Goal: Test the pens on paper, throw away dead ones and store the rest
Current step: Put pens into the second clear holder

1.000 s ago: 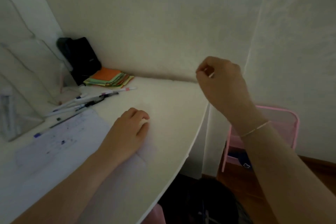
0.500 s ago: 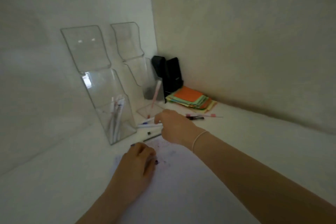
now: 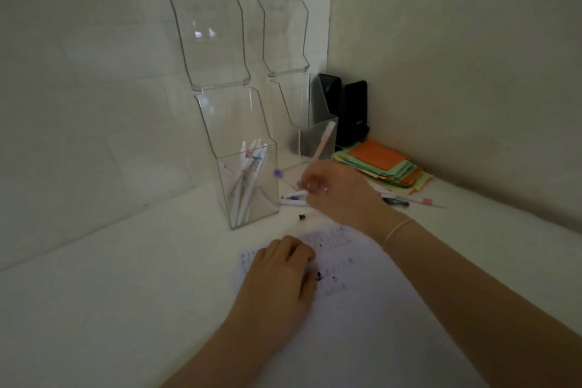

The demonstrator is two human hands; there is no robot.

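The single head-worn view looks forward and down from close above the white desk point(image 3: 110, 293), facing its far corner. Both forearms enter from the bottom edge, and two clear acrylic holders point(image 3: 248, 186) stand near mid-frame.

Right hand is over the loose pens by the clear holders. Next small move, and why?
Probably close the right hand on one loose pen and bring it to the scribbled paper. The hand hovers at the pens, though blur hides any grip. The left hand already rests on the sheet, and the near clear holder holds several pens.
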